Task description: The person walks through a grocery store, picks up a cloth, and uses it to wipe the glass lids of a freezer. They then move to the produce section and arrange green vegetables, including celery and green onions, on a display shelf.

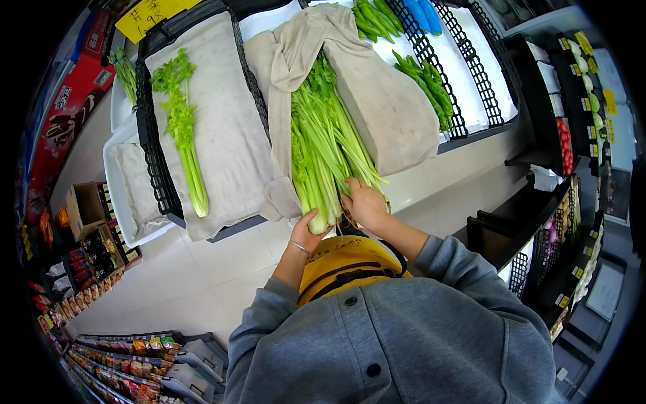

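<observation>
A big heap of green celery (324,135) lies on the display in front of me, leaves at the far end and pale butts toward me. My left hand (309,233) grips the thick pale butt of the celery on the heap's left side, with its fingers partly hidden beneath. On the right, my right hand (365,204) is closed round the thin root ends of the stalks. Beige cloth (299,50) is folded back round the heap's far end and both sides. One separate celery bunch (187,145) rests on a beige cloth (232,135) in the left section.
Black mesh dividers (250,74) separate the sections. Green peppers (427,87) lie to the right. A yellow handwritten sign (151,15) stands at the far left, above a white bin (124,195). Packaged goods fill the shelves (128,363) at lower left. A yellow apron (350,259) covers my front.
</observation>
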Demonstrator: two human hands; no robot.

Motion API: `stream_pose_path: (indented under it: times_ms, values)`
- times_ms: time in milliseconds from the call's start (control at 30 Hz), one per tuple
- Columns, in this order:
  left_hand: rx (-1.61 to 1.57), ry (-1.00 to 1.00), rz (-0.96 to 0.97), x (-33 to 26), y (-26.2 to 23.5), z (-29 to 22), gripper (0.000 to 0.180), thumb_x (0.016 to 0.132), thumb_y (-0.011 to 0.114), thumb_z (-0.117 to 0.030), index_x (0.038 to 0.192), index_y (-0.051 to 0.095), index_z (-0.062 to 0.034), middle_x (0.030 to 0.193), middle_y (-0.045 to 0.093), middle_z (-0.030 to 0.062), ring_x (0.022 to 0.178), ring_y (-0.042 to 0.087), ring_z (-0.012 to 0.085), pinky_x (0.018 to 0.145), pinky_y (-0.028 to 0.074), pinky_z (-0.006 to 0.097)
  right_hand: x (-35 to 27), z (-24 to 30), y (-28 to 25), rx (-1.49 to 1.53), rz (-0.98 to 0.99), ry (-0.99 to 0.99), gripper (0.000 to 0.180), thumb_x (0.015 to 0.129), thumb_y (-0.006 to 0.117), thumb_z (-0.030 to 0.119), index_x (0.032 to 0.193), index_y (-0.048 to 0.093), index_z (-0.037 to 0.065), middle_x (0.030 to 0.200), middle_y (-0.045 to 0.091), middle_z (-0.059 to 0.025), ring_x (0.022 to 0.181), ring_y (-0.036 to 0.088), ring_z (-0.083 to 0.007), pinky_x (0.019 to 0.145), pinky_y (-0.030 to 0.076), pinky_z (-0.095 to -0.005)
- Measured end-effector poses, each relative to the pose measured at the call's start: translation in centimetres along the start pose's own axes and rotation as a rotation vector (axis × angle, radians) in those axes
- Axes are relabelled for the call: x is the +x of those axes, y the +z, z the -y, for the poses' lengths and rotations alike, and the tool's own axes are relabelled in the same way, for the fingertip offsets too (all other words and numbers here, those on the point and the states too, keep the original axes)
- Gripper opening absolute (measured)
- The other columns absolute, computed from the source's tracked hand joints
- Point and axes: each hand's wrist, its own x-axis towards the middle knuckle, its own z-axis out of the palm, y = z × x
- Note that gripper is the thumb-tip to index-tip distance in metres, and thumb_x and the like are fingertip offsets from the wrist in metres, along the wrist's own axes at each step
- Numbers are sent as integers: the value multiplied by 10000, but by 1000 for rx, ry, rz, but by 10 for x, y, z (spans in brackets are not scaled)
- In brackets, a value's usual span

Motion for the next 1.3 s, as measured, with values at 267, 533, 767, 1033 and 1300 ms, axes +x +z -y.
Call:
stream_pose_path:
  times_ms: [267,533,767,1033,1300]
  values:
    - [4,-18,61,0,-1,-1,429,892,531,-181,1283,400,-62,1251,491,107,1148,476,286,958,404,475,21,0,-25,-12,371,85,343,713,624,184,942,527,-52,821,628,-212,738,629,-350,667,500,-407]
    - [-20,25,81,9,-4,6,469,888,522,-229,1301,372,-64,1275,462,153,1159,458,351,971,375,531,67,-86,-104,3,-171,283,373,731,637,231,1022,548,14,818,627,-179,727,620,-343,663,495,-431]
    - [-44,-16,173,-9,18,-1,480,898,458,-264,1320,347,-64,1307,432,164,1192,421,367,996,316,574,55,-78,-85,-68,-313,-84,329,773,627,238,1007,565,16,890,624,-171,774,617,-325,663,496,-423]
    - [-98,-26,275,-16,33,-1,504,895,437,-298,1334,335,-71,1335,412,149,1223,390,365,1006,281,581,0,4,-15,206,351,92,452,766,596,216,1156,420,71,807,622,-202,771,610,-374,693,473,-453]
    - [-196,38,253,-5,28,3,580,891,444,-400,1356,312,-80,1373,361,163,1252,351,367,1022,268,554,11,-26,-51,106,215,154,278,772,574,178,1029,529,82,763,630,-181,744,612,-354,670,476,-456]
